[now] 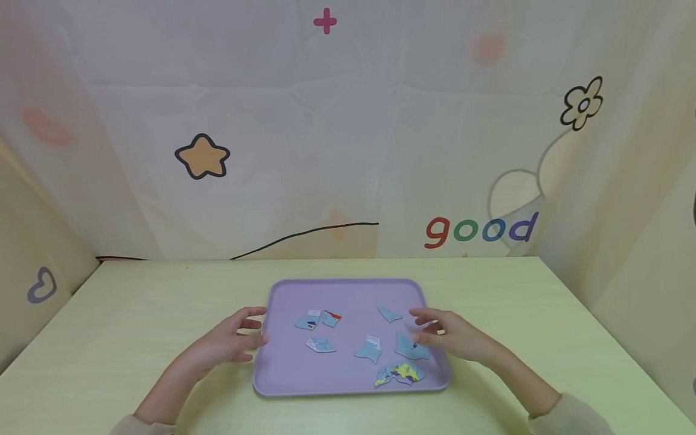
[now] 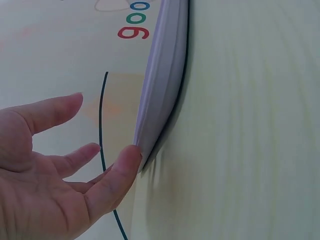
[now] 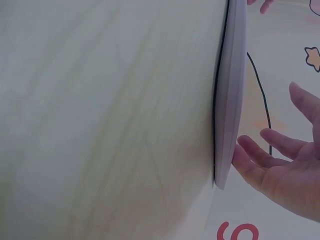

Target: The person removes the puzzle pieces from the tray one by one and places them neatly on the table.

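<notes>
A light purple tray (image 1: 293, 377) lies on the table with several flat, irregular puzzle pieces on it, mostly pale blue. One piece group (image 1: 401, 374) at the front right has yellow and purple print. Another piece (image 1: 331, 318) carries a red patch. My left hand (image 1: 231, 339) is at the tray's left side, fingers spread and loosely bent, holding nothing. In the left wrist view, one fingertip is right at the tray's edge (image 2: 162, 85). My right hand (image 1: 459, 337) reaches over the tray's right side near a blue piece (image 1: 410, 347), its fingers apart with nothing between them.
The pale wooden table (image 1: 163, 314) extends on both sides of the tray. Behind it hangs a light printed cloth (image 1: 304, 163) with a star, a flower and the word "good". More cloth closes in the left and right sides.
</notes>
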`<action>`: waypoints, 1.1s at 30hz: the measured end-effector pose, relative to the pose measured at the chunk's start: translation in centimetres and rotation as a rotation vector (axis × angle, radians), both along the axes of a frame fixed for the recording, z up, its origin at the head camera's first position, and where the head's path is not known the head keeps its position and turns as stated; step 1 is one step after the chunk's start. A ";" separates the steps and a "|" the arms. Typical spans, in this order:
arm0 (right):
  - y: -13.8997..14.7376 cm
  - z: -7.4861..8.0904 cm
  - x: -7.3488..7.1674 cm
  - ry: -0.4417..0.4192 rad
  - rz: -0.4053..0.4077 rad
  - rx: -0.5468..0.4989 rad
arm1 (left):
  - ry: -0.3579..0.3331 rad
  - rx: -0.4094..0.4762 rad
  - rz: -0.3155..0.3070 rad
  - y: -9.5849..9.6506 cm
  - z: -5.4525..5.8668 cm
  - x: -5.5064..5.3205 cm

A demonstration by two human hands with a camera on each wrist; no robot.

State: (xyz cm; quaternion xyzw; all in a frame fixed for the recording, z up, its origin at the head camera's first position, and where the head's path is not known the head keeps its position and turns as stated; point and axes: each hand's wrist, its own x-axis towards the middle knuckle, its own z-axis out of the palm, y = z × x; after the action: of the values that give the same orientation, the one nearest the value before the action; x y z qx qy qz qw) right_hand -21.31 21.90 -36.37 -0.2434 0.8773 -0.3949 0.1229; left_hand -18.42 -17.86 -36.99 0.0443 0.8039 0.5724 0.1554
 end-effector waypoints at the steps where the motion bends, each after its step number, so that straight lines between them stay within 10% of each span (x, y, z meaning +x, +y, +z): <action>1: 0.0 0.0 0.0 -0.004 0.008 0.006 | -0.005 -0.009 -0.001 0.0 -0.1 0.0; 18: -1.2 -0.7 -0.4 0.133 0.052 0.235 | -0.012 -0.180 -0.106 0.1 -0.9 -0.3; 33: -2.0 -0.5 -0.1 0.161 0.067 0.281 | 0.010 -0.144 -0.241 -0.3 -0.9 -0.7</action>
State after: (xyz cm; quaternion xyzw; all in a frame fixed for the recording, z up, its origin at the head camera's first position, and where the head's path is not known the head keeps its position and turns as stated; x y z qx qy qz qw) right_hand -21.44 19.88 -36.90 -0.2841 0.9223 -0.2429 0.0981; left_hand -19.15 -18.12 -37.86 0.1322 0.8325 0.4901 0.2219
